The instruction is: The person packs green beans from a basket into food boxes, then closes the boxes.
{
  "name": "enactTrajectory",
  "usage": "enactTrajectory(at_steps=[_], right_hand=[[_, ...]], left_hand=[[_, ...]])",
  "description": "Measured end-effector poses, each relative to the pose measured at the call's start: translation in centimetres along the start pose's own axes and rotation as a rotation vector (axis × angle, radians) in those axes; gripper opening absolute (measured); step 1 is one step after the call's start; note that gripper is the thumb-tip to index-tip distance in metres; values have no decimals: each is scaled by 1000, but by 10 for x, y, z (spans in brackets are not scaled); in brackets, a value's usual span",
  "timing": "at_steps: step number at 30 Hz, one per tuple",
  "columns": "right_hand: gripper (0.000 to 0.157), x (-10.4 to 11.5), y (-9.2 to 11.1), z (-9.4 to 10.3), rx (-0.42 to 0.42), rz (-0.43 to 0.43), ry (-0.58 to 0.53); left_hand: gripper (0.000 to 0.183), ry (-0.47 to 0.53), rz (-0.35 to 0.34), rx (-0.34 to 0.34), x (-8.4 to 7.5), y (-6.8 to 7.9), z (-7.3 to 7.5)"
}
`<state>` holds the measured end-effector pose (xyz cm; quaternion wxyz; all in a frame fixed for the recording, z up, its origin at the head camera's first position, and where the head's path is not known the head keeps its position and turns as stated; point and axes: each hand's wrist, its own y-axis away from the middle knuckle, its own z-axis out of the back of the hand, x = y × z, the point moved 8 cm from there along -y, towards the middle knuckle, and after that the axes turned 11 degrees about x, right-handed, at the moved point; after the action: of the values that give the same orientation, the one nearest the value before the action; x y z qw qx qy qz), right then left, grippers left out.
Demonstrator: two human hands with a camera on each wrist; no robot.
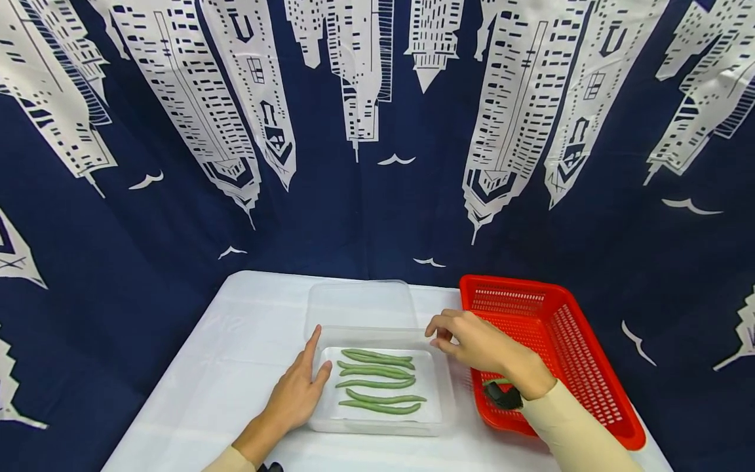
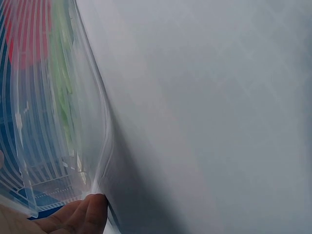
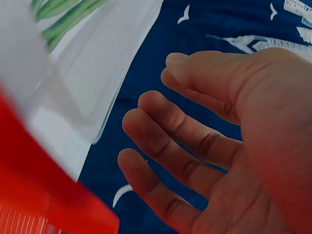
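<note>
Several green beans point(image 1: 377, 385) lie in rows inside a clear plastic container point(image 1: 445, 413). At its left wall is my left hand point(image 1: 297, 391), thumb by the rim and index finger pointing forward. In the left wrist view the fingertips of the left hand point(image 2: 83, 214) are right at the container's base. My right hand point(image 1: 472, 337) hovers over the far right corner of the container, beside the red basket point(image 1: 596, 354). Seen from the right wrist, the fingers point(image 3: 146, 131) are loosely bent with nothing between them.
A clear lid point(image 1: 360, 305) lies flat behind the container. One green bean point(image 1: 498, 380) shows in the red basket, partly hidden by the right wrist. White cloth point(image 1: 230, 354) covers the table, and a dark blue curtain point(image 1: 354, 216) with a skyline print hangs behind.
</note>
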<state>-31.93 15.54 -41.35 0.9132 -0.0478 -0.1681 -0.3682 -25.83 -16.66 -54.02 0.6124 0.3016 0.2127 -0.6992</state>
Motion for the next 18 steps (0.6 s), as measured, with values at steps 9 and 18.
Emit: enactTrajectory(at_steps=[9, 18], right_hand=[[12, -35, 29, 17, -54, -66, 14], [18, -84, 61, 15, -19, -121, -2]], left_hand=[[79, -10, -4, -3, 0, 0, 2], [80, -10, -14, -5, 0, 2, 0]])
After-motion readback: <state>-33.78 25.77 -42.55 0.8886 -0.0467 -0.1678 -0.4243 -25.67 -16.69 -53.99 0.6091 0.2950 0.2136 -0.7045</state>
